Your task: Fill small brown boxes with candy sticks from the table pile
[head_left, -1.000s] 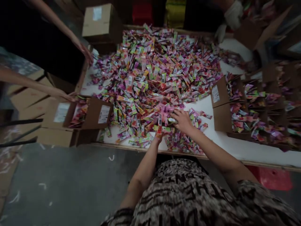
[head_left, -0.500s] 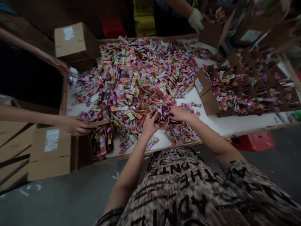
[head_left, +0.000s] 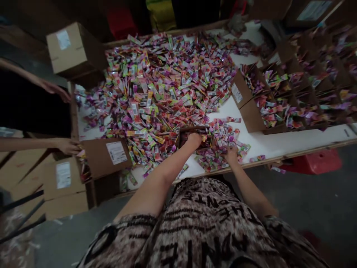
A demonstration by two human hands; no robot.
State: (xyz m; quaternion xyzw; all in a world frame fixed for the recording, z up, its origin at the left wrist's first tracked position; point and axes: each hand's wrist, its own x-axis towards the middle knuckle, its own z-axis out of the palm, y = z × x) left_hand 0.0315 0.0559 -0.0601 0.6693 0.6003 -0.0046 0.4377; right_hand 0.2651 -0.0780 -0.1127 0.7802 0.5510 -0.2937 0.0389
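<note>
My left hand [head_left: 194, 140] reaches down into a small cardboard box [head_left: 182, 131] at the table's near middle, its fingers hidden inside. Shiny wrapped packets show in the box around it. To the right of the box, my right hand [head_left: 232, 154] lies on loose small packets [head_left: 213, 158] near the front edge. Its fingers look apart, though they are partly blurred, and no held packet can be made out. A large heap of colourful stick-shaped packets [head_left: 164, 82] spreads behind the box.
Filled cardboard boxes [head_left: 252, 115] stand in rows at right. At left, another person's hand [head_left: 68, 146] touches an open-flapped carton [head_left: 96, 158]. A closed carton [head_left: 67, 56] stands at back left. A red stool [head_left: 318, 162] sits below the table's wooden edge.
My left hand has moved right and into the box. My right hand has left the box and moved down to the right, onto packets. The person at left has tilted up a labelled carton.
</note>
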